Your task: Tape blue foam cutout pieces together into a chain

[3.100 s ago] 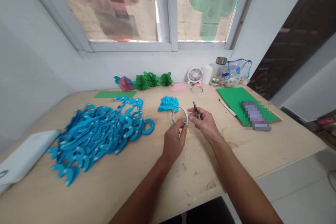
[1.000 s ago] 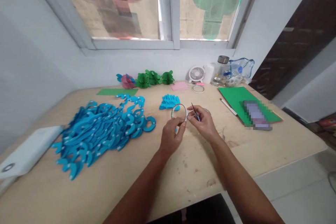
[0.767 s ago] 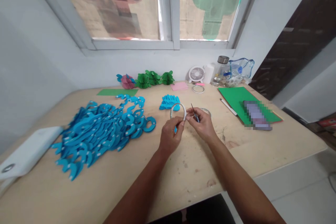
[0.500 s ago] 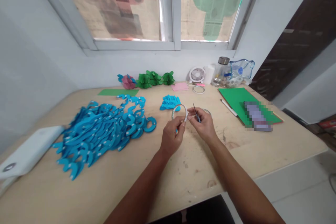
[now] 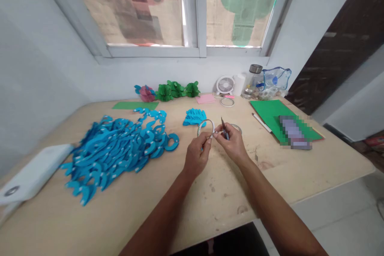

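White tape ring [image 5: 205, 120] is held upright between both hands, clear of the tabletop [image 5: 222, 204], at the centre of the work area. The left hand [image 5: 196, 156] has its fingers and thumb pressed together, pinching the ring's lower edge. The right hand [image 5: 231, 143] pinches dark pointed tweezers [image 5: 225, 133] between thumb and forefinger, with the tips up, at the ring's 3 o'clock side.

Handling: the band is judged light, thin and only semi-stiff, and may ovalise under hard squeezing. Take hold at the lower edge with light pressure, and avoid any adhesive face.

Nearby items, by clock position from the hands:
- Pile of blue cut-out shapes [image 5: 120, 148]: 9 o'clock.
- Small blue stack [image 5: 194, 117]: 11 o'clock, near.
- Second ring [image 5: 236, 128]: 1 o'clock, just beyond the right hand.
- Green sheet [image 5: 267, 116]: 2 o'clock.
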A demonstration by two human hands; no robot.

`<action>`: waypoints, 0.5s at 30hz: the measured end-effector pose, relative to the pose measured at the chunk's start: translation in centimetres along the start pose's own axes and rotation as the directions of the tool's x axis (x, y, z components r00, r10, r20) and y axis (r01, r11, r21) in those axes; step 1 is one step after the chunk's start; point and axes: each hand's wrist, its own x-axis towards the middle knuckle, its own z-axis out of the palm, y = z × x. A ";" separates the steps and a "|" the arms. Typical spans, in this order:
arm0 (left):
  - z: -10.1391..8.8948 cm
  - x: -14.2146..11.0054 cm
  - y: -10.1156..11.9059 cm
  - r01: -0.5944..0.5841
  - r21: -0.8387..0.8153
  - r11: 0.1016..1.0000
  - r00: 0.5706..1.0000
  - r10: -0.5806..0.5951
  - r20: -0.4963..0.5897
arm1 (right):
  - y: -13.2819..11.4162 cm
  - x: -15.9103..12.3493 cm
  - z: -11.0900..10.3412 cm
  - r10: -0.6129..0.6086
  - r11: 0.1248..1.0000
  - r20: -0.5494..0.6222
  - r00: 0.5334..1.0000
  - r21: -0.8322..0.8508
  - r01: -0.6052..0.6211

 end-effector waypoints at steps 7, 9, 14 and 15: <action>0.0 0.0 0.0 0.010 0.001 1.000 1.000 -0.010 -0.006 | -0.2 0.0 0.2 -0.020 1.000 -0.027 0.999 0.014 0.020; 0.0 0.0 0.0 0.013 -0.006 1.000 1.000 -0.013 -0.011 | -0.2 -0.1 0.2 -0.019 1.000 -0.017 1.000 -0.006 0.019; 0.0 0.0 0.0 0.016 -0.016 1.000 0.999 -0.017 -0.027 | -0.4 -0.4 0.4 -0.030 0.995 -0.064 0.997 -0.098 0.024; 0.0 0.0 0.0 0.016 -0.016 1.000 0.999 -0.017 -0.029 | -0.4 -0.5 0.4 -0.039 0.994 -0.075 0.996 -0.108 0.031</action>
